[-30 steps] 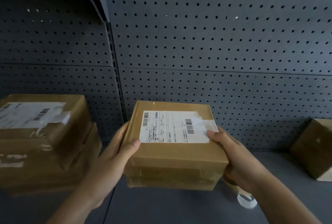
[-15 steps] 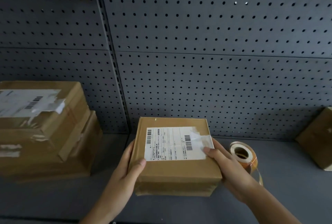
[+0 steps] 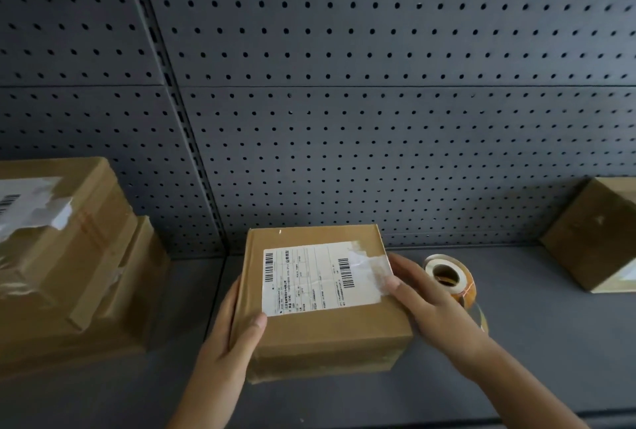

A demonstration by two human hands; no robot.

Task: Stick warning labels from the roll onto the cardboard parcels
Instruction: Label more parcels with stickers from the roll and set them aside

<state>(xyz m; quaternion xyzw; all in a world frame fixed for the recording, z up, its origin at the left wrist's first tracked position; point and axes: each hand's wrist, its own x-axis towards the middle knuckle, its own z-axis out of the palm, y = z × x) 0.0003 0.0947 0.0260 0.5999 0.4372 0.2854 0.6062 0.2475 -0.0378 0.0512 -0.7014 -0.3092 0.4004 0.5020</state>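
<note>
A small cardboard parcel (image 3: 327, 335) with a white shipping label on top rests on the grey shelf (image 3: 533, 342). My left hand (image 3: 234, 335) grips its left side, thumb on the top face. My right hand (image 3: 426, 301) holds the right side, thumb on the label's taped corner. Just right of the parcel, behind my right hand, lies the orange label roll (image 3: 451, 279), partly hidden by that hand.
Two stacked, taped parcels (image 3: 69, 263) stand at the left of the shelf. Another cardboard box (image 3: 592, 239) sits at the far right. A dark pegboard wall (image 3: 378, 119) with an upright post closes off the back.
Both hands lowered the parcel from mid-air onto the shelf. The label roll, earlier hidden under the parcel, now shows beside it.
</note>
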